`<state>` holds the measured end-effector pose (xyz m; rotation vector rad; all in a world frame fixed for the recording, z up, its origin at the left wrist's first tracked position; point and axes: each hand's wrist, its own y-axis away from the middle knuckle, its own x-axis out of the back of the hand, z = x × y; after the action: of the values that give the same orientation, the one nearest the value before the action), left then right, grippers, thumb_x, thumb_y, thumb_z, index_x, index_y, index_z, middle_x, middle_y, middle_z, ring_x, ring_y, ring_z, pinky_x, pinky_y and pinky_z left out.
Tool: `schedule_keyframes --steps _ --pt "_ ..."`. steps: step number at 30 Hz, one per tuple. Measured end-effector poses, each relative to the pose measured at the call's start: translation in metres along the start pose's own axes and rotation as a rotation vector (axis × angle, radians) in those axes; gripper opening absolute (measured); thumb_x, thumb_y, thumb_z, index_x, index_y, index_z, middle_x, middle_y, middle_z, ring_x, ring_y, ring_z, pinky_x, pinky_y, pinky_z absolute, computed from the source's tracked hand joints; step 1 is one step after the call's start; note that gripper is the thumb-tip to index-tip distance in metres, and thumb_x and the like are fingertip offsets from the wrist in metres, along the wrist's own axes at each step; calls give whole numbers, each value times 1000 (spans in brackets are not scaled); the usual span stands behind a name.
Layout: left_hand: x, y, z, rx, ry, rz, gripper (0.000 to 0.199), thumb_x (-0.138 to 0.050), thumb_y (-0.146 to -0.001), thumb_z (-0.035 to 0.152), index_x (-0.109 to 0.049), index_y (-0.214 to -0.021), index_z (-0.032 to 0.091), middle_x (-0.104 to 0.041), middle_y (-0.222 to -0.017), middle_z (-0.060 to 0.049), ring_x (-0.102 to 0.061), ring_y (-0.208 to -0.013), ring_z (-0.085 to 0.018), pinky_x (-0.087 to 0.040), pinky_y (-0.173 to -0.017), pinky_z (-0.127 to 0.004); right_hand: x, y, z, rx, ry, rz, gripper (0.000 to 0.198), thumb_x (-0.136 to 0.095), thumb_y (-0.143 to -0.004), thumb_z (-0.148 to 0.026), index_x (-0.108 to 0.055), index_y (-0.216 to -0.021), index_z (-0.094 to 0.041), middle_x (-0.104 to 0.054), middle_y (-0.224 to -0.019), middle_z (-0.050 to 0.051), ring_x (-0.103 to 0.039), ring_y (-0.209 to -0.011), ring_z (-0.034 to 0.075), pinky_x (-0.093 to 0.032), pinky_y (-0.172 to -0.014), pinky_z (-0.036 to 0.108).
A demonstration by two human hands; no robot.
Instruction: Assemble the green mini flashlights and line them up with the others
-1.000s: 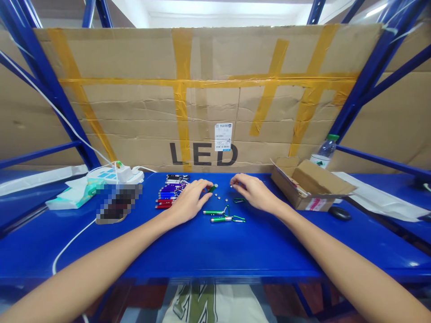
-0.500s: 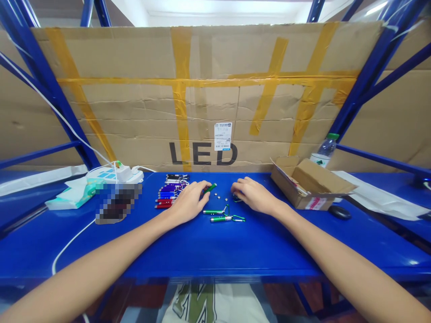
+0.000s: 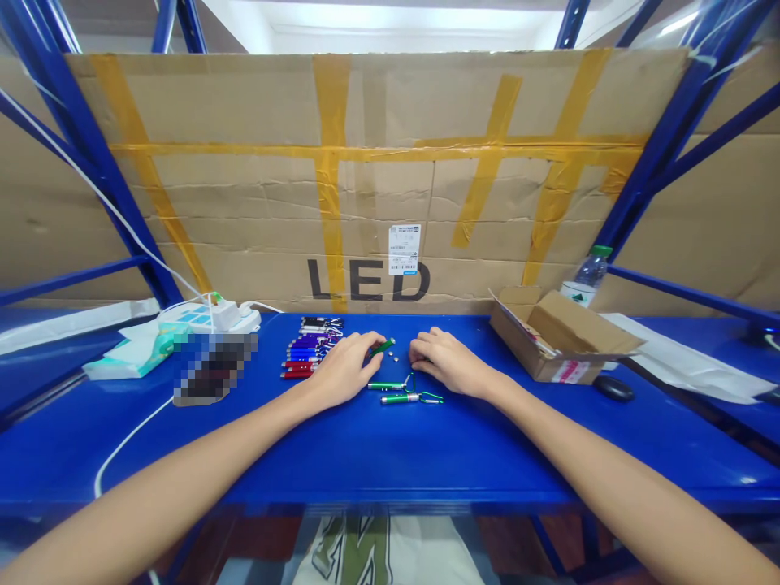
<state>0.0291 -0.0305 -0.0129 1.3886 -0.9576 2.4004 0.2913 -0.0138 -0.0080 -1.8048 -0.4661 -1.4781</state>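
Note:
Between the thumb and fingers of my left hand is a green mini flashlight tube, tilted with its open-looking end up to the right. My right hand has its fingers curled together, tips down at the table; what they hold, if anything, is hidden. Small silver button cells lie between the two hands. Just in front are two green keychain flashlights, an upper one and a lower one, each with a green carabiner clip.
Left of my left hand lies a row of black, purple, blue and red keychain flashlights. An open cardboard box, a bottle and a black mouse are at right. Tissues and a power strip are at left.
My right hand has moved left toward the button cells, and its fingertips now cover the place where one lay. The green clip beside it has gone out of sight. My left hand barely moved.

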Motion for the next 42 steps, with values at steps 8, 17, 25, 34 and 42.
schedule_keyframes --steps 8,17,25,34,42 --pt "-1 0 1 -71 125 -61 27 -60 -105 34 -69 -126 21 -76 -100 -6 -71 -89 -24 -56 -82 -37 7 -4 -17 -82 -517 307 10 -64 -104 -28 -67 -96 -22 -73 -90 1 -66 -81 18 -48 -76 30" --pt "-1 -3 1 -7 378 -5 22 -64 -102 33 -71 -120 22 -81 -106 -5 -74 -85 -20 -59 -78 -32 10 -4 -19 30 -501 355 14 -61 -106 -31 -71 -102 -22 -76 -102 6 -69 -95 21 -53 -88 35" --pt "6 -6 -1 -99 270 146 18 -60 -104 26 -69 -120 23 -79 -120 -5 -75 -108 -22 -58 -100 -37 -4 -1 -12 57 -178 108 34 -48 -110 -25 -67 -139 -24 -71 -129 13 -62 -111 28 -50 -99 47" --pt "7 -4 4 -106 255 126 16 -59 -105 27 -68 -117 23 -79 -115 -5 -75 -103 -22 -59 -95 -35 1 0 -9 46 3 -57 15 -61 -106 -19 -73 -97 -22 -74 -99 7 -61 -92 24 -39 -80 35" --pt "1 -3 -2 -74 244 -19 21 -63 -104 33 -69 -122 24 -81 -108 -4 -73 -82 -20 -58 -79 -32 8 -2 -15 -24 -304 314 10 -58 -108 -29 -63 -102 -23 -70 -100 5 -61 -91 21 -47 -83 33"
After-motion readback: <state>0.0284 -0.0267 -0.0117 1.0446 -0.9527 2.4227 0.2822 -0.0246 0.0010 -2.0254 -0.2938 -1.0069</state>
